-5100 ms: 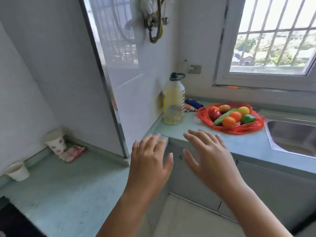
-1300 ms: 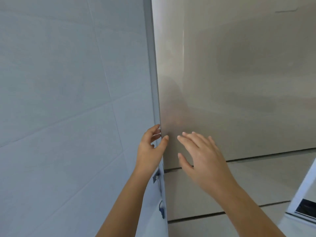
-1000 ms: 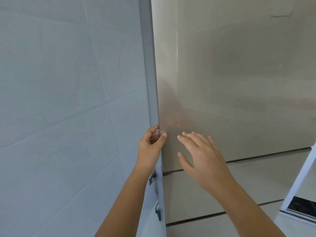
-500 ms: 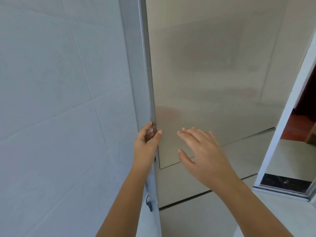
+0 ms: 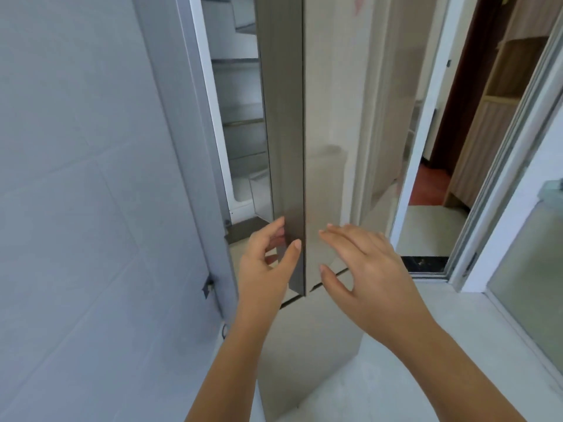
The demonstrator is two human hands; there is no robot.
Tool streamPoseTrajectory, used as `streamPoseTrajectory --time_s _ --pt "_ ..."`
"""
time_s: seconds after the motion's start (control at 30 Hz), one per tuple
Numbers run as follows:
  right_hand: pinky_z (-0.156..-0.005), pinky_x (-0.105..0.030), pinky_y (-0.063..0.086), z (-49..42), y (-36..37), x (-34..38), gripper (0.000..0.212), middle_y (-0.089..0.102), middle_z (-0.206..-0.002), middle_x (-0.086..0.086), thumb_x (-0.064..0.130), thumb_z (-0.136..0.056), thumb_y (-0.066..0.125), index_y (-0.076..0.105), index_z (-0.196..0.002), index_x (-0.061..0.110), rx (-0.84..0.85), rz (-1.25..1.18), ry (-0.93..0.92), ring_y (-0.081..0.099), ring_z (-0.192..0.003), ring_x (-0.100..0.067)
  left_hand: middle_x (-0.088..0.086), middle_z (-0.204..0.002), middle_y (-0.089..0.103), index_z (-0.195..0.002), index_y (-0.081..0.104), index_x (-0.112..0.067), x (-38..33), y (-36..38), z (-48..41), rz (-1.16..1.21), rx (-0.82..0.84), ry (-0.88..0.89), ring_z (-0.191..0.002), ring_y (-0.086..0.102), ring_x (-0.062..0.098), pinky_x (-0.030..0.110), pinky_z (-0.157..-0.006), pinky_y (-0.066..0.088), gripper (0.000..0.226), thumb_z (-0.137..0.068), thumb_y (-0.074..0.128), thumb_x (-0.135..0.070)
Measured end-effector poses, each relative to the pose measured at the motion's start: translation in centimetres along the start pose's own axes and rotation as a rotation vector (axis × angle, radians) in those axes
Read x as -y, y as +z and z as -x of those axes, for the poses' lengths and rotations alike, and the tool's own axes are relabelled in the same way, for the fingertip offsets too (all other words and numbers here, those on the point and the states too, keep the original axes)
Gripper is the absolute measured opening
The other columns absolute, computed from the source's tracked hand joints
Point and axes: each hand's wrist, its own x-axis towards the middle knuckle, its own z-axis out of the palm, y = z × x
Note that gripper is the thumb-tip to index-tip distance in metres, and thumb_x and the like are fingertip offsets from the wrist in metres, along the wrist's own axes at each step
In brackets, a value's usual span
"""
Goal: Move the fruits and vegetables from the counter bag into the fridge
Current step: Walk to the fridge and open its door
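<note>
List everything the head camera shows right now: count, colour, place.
fridge door: one, beige metallic, centre, partly open.
fridge shelves: several, grey-white, inside, through the gap left of the door.
tiled wall: one, pale blue-grey, left.
doorway: one, white-framed, right of the fridge.
wooden shelving: one, light brown, beyond the doorway, upper right.
glass panel: one, frosted, far right.
left hand: one, grips the door's edge.
right hand: one, open, fingers spread by the door's face.

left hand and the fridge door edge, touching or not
Touching. The head view shows the left hand gripping the fridge door by its edge, thumb on the front, fingers curled behind.
</note>
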Motion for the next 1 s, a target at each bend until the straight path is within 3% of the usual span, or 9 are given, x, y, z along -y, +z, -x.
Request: streamPoseTrajectory --time_s 0.13,0.3,0.43,0.57,0.7,0.8,1.0 --pt "-0.094 -0.049 0.044 3.2 -2.5 -0.9 0.046 0.063 -0.118 -0.003 0.037 -0.081 0.043 0.06 -0.117 0.014 -0.011 0.04 0.087 0.055 -0.112 -0.023 -0.009 -0.11 0.06 -0.107 0.052 -0.046 -1.0 1.9 2.4 0.015 0.084 0.038 -0.102 0.056 0.004 0.036 -0.091 0.048 0.037 -0.083 0.064 -0.021" --pt "-0.094 -0.04 0.036 5.9 -5.1 -2.3 0.045 0.064 -0.115 -0.003 0.036 -0.08 0.044 0.061 -0.116 0.014 -0.059 0.128 0.165 0.058 -0.109 -0.024 -0.007 -0.106 0.062 -0.106 0.056 -0.04 -2.1 4.5 4.3 0.062 0.179 0.041 -0.099 0.058 0.004 0.037 -0.091 0.049 0.037 -0.085 0.062 -0.01" --pt "-0.094 -0.045 0.042 7.7 -7.1 -3.6 0.045 0.064 -0.116 -0.006 0.035 -0.081 0.043 0.061 -0.115 0.012 -0.095 0.138 0.214 0.057 -0.11 -0.026 -0.012 -0.103 0.061 -0.102 0.056 -0.044 -2.9 6.6 5.7 0.09 0.26 0.072 -0.097 0.058 0.0 0.026 -0.085 0.046 0.036 -0.083 0.064 -0.014" --pt "-0.094 -0.046 0.044 9.6 -8.6 -4.8 0.043 0.063 -0.117 -0.005 0.034 -0.082 0.044 0.06 -0.116 0.013 -0.138 0.147 0.278 0.053 -0.111 -0.021 -0.011 -0.106 0.062 -0.103 0.056 -0.045 -3.8 8.7 7.0 0.13 0.36 0.076 -0.099 0.058 -0.002 0.025 -0.088 0.045 0.033 -0.078 0.059 -0.024" --pt "-0.092 -0.039 0.045 11.4 -10.1 -5.9 0.043 0.063 -0.116 -0.006 0.033 -0.083 0.044 0.061 -0.115 0.011 -0.152 0.188 0.313 0.056 -0.107 -0.022 -0.013 -0.111 0.061 -0.106 0.056 -0.039 -4.5 10.3 8.3 0.129 0.458 0.096 -0.101 0.058 -0.003 0.019 -0.088 0.045 0.036 -0.086 0.061 -0.011" --pt "-0.091 -0.038 0.046 12.0 -11.0 -6.1 0.042 0.063 -0.115 -0.007 0.031 -0.082 0.045 0.062 -0.113 0.009 -0.191 0.181 0.332 0.059 -0.104 -0.026 -0.013 -0.109 0.061 -0.109 0.059 -0.03 -4.6 11.0 8.7 0.118 0.468 0.137 -0.099 0.058 -0.004 0.007 -0.081 0.04 0.03 -0.083 0.059 -0.015" --pt "-0.09 -0.038 0.046 11.4 -11.1 -5.3 0.038 0.061 -0.117 -0.008 0.029 -0.083 0.048 0.062 -0.112 0.008 -0.239 0.166 0.258 0.054 -0.107 -0.022 -0.013 -0.104 0.061 -0.109 0.06 -0.027 -4.4 10.3 9.0 0.038 0.424 0.225 -0.101 0.057 0.002 0.006 -0.083 0.037 0.027 -0.082 0.056 -0.027"
